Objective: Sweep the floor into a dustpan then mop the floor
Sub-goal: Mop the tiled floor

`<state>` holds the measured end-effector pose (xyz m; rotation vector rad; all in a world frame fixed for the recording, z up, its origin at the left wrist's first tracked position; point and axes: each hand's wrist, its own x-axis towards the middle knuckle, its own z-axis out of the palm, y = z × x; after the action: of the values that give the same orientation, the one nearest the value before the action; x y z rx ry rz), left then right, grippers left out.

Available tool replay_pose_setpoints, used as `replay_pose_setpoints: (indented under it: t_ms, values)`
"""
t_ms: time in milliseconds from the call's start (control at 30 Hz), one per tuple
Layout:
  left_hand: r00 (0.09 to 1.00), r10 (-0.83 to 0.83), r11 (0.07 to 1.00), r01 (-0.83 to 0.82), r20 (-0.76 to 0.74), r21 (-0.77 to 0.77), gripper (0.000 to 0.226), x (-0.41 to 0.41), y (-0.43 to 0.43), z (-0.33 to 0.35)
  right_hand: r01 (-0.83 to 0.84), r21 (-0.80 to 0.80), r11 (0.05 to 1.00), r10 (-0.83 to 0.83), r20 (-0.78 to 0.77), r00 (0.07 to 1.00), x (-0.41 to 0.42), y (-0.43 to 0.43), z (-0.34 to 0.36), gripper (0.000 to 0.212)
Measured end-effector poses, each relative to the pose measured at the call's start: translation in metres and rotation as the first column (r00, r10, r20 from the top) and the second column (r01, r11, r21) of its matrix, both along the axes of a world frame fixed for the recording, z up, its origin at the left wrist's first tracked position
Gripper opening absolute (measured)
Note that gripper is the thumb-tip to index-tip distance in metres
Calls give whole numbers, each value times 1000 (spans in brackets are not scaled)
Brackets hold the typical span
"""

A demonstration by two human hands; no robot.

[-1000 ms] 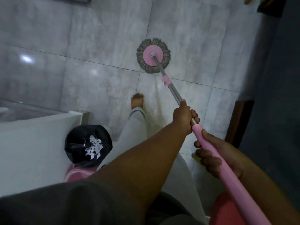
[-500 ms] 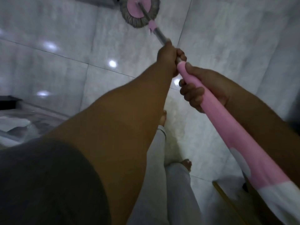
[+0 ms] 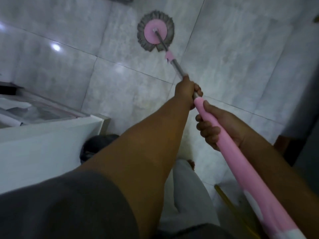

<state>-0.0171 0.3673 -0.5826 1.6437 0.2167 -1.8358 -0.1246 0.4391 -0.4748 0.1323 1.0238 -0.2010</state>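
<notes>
Both grips are wrapped round the mop handle (image 3: 240, 169): left grip (image 3: 187, 91) forward on the bare metal, right grip (image 3: 221, 125) just behind on the pink sleeve. The handle runs ahead and leftward to the mop head (image 3: 155, 32), flat on the floor (image 3: 241, 57).

text: none can be read anywhere in view.
handle (image 3: 241, 163): the white patches (image 3: 253, 205) near its close end are blurred, and no letters or numbers can be made out on them.
mop head (image 3: 155, 31): the pink disc shows no legible brand or mark.
</notes>
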Motion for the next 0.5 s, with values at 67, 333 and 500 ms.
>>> replay_pose_setpoints:
  t_ms: [67,333,500]
  values:
    - [1000,-23,999,23,-12,35,49,-20,54,10,8,27,1000,-7,-13,1000,-20,53,16,41]
    - [997,-8,985,20,-71,170,46,-78,219,66,32,172,984,-34,5,999,-73,207,80,41]
    - [993,32,982,-11,-111,189,42,-69,213,69,-77,194,978,92,-70,993,-67,190,87,44]
